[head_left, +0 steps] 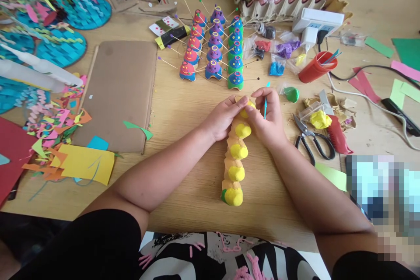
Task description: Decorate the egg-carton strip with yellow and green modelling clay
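Observation:
A strip of egg carton (229, 169) runs toward me over the table, its bumps capped with yellow clay (239, 152). A bit of green clay (224, 196) shows at its near end. My left hand (223, 117) is closed on the far end of the strip from the left. My right hand (267, 116) presses its thumb on the far yellow bump, and a thin blue modelling tool (265, 104) sticks up between its fingers. The far bump is partly hidden by my fingers. Just beyond stand three painted caterpillar-like rows, red (191, 55), purple (214, 54) and blue-green (235, 61).
Scissors (310, 135) and bagged yellow clay (320, 119) lie right of my forearm. Farther off are a red cup (316, 68), a white power strip (320, 22) and stacked egg cartons (285, 4). Cardboard (120, 92) and paper scraps (59, 124) lie at left.

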### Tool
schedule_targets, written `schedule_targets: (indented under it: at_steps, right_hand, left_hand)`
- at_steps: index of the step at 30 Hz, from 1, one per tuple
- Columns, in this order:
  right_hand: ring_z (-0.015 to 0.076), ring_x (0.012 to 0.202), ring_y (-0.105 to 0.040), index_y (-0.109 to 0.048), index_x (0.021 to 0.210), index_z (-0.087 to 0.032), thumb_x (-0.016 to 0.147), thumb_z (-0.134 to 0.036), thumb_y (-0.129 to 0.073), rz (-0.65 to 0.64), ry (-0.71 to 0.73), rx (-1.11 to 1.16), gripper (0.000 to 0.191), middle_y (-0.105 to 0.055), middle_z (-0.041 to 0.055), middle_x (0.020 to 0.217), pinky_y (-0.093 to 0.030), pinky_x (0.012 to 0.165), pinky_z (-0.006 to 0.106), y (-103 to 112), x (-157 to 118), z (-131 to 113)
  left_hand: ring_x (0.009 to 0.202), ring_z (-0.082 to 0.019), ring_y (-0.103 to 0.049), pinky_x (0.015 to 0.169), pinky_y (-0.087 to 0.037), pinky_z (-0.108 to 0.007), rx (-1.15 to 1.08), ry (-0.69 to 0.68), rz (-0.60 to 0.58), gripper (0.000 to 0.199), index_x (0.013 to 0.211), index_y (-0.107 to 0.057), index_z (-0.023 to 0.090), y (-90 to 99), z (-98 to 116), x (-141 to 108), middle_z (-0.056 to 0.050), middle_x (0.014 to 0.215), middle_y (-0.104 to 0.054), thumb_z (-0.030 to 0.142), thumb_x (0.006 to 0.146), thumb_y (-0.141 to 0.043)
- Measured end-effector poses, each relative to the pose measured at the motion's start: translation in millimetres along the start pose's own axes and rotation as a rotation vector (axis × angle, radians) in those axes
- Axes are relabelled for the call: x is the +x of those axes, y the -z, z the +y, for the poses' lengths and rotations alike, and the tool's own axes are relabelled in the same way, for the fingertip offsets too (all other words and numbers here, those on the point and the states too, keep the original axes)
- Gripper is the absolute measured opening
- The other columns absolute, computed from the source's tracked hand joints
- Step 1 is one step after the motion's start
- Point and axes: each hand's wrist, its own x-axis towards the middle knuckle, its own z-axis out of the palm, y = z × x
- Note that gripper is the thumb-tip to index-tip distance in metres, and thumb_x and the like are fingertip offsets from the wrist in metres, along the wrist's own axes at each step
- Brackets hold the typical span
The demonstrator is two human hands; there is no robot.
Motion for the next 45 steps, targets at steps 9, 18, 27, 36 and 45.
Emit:
schedule_targets:
  at_steps: [9, 18, 27, 36, 45]
  right_hand:
    - [0.0214, 0.101, -0.058, -0.062, 0.109, -0.035, 0.09, -0.049, -0.078, 0.038, -0.136, 0.225, 0.029, -0.055, 0.0004, 0.104, -0.054, 0.103, 0.043, -3, -2, 11]
    - [0.0232, 0.132, -0.066, -0.057, 0.107, -0.035, 0.083, -0.049, -0.083, -0.026, -0.26, 0.541, 0.038, -0.066, -0.0008, 0.139, -0.054, 0.12, 0.048, -9, 1, 7]
    - [0.0273, 0.126, -0.071, -0.052, 0.108, -0.033, 0.081, -0.065, -0.081, -0.132, -0.363, 0.533, 0.051, -0.073, 0.005, 0.143, -0.063, 0.104, 0.047, -12, 3, -2]
    - [0.0266, 0.13, -0.071, -0.057, 0.109, -0.032, 0.081, -0.058, -0.084, -0.136, -0.368, 0.552, 0.046, -0.075, 0.0044, 0.14, -0.062, 0.109, 0.049, -14, 1, -2]
    - [0.0254, 0.127, -0.072, -0.059, 0.114, -0.034, 0.078, -0.06, -0.087, -0.16, -0.352, 0.507, 0.052, -0.075, 0.0028, 0.141, -0.06, 0.114, 0.048, -13, 0, 5]
  left_hand:
    - [0.068, -0.009, -0.067, 0.071, -0.05, -0.023, 0.047, 0.014, 0.013, 0.044, 0.082, -0.06, 0.018, -0.5, 1, -1, 0.005, 0.075, -0.069, 0.049, 0.086, -0.091]
    - [0.083, -0.012, -0.074, 0.08, -0.053, -0.024, 0.012, -0.035, -0.048, 0.038, 0.094, -0.073, 0.019, 5.8, -2, 1, 0.002, 0.088, -0.078, 0.051, 0.085, -0.091]
    - [0.113, -0.023, -0.078, 0.093, -0.058, -0.03, 0.01, -0.045, -0.064, 0.035, 0.108, -0.078, 0.024, 9.7, -5, 3, -0.001, 0.102, -0.082, 0.054, 0.093, -0.083]
    - [0.101, -0.015, -0.077, 0.095, -0.057, -0.027, -0.109, -0.054, -0.087, 0.025, 0.106, -0.075, 0.02, 8.5, -4, 2, 0.001, 0.101, -0.08, 0.042, 0.097, -0.082]
    - [0.125, -0.028, -0.072, 0.101, -0.056, -0.035, -0.076, -0.011, 0.017, 0.027, 0.099, -0.078, 0.028, 8.1, -1, 3, -0.002, 0.1, -0.082, 0.051, 0.09, -0.087]
